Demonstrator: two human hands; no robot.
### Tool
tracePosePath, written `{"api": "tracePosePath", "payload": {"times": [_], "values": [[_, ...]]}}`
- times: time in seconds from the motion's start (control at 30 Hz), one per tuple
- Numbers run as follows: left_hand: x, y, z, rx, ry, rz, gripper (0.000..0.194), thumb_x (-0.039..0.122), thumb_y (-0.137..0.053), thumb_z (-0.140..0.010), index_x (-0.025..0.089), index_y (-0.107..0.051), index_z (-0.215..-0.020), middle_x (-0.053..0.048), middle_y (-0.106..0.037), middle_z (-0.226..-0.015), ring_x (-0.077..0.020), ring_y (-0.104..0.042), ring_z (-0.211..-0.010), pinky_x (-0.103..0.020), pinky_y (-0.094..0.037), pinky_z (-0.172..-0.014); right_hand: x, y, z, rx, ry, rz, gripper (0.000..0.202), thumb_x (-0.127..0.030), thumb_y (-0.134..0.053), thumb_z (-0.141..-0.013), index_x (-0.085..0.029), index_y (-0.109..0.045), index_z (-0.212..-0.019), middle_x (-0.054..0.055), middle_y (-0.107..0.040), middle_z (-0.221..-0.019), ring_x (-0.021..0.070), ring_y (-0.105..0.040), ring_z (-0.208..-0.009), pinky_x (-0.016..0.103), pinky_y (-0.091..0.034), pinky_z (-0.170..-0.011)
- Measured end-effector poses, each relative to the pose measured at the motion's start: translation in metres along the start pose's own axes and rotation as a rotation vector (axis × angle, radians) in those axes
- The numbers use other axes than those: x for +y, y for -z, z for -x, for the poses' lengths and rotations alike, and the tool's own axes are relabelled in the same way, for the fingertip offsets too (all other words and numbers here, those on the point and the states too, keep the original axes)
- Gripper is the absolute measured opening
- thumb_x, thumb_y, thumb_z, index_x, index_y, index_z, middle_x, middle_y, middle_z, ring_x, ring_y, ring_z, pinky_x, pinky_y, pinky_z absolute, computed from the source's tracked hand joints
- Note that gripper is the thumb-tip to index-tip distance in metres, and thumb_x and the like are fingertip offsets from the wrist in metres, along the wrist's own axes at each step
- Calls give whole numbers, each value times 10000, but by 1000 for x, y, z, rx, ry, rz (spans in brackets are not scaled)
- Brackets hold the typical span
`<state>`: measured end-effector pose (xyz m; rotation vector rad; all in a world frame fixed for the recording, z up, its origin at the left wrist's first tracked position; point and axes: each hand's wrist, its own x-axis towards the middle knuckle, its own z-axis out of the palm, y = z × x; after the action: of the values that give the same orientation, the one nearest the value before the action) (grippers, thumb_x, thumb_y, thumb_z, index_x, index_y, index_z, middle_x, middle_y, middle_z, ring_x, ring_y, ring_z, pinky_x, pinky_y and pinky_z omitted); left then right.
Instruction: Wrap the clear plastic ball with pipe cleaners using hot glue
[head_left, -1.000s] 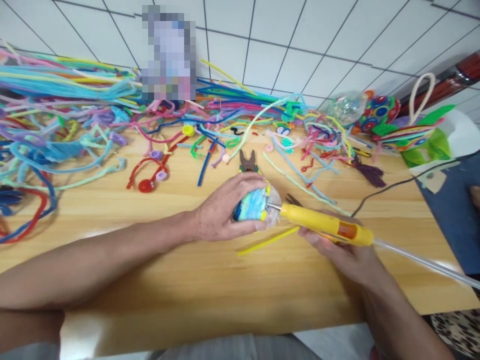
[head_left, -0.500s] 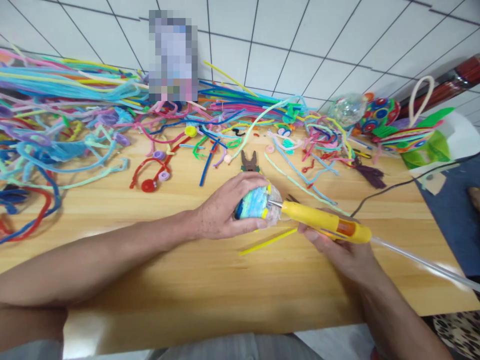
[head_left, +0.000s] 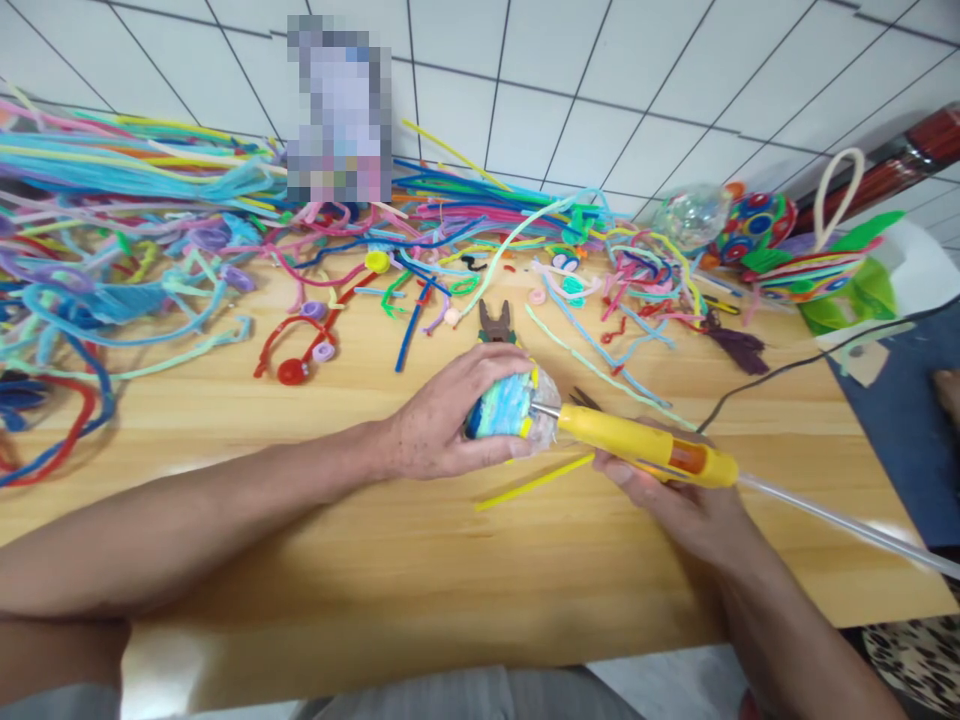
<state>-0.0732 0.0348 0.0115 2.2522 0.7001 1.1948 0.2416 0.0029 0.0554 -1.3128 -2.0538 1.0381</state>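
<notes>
My left hand (head_left: 457, 415) is wrapped round a clear rounded object (head_left: 545, 425) whose near part is covered in blue and pale green fuzzy strips (head_left: 501, 408), with yellow bits at its edge. In my right hand (head_left: 675, 505) is a yellow glue gun (head_left: 626, 438), a clear glue stick (head_left: 825, 522) coming out of its back end. The metal nozzle touches or nearly touches the edge of the strips. Pliers (head_left: 496, 322) lie just beyond my left hand. Below the object, a yellow stem (head_left: 534, 483) rests on the table.
Many coloured pipe cleaners (head_left: 150, 170) cover the back and left of the wooden table (head_left: 420, 590). A clear ball (head_left: 691, 215), a decorated ball (head_left: 754, 225) and a black cable (head_left: 787, 372) are at the right. Dark scissor-like tips (head_left: 583, 399) show beside the gun.
The whole view has shifted slightly. Both hands keep their hold, and the nozzle stays at nearly the same spot on the object.
</notes>
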Motion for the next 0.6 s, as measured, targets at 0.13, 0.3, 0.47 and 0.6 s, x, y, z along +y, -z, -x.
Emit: {"api": "tracePosePath", "payload": {"times": [0.13, 0.3, 0.47, 0.6], "values": [[0, 0, 0, -3, 1, 3, 693, 509, -719, -980, 204, -440, -1536, -204, -620, -1420, -348, -577, -1389, -586, -534, -1135, 0, 1, 1, -10, -9, -3, 183, -442, -734, -984, -262, -761, -993, 36, -762, -851, 228, -737, -811, 315, -605, -679], [0, 0, 0, -4, -1, 8, 701, 504, -724, -975, 216, -435, -1545, -198, -622, -1422, -354, -574, -1391, -599, -529, -1136, -2, 1, -1, -15, -15, -29, 211, -476, -754, -964, -266, -760, -973, 30, -744, -823, 228, -713, -762, 324, -592, -635], [0, 0, 0, 5, 5, 21, 709, 505, -740, -962, 233, -440, -1544, -190, -628, -1418, -353, -586, -1384, -599, -533, -1135, -8, -5, -5, 7, -23, -101, 223, -470, -720, -984, -262, -752, -911, 23, -702, -770, 194, -654, -665, 310, -542, -562], [-1, -1, 1, 6, -4, 17, 736, 513, -754, -949, 243, -431, -1553, -192, -621, -1435, -363, -572, -1403, -608, -529, -1139, -12, -8, -7, 59, -19, -133, 221, -467, -710, -991, -261, -755, -925, 24, -705, -790, 183, -652, -660, 304, -539, -563]]}}
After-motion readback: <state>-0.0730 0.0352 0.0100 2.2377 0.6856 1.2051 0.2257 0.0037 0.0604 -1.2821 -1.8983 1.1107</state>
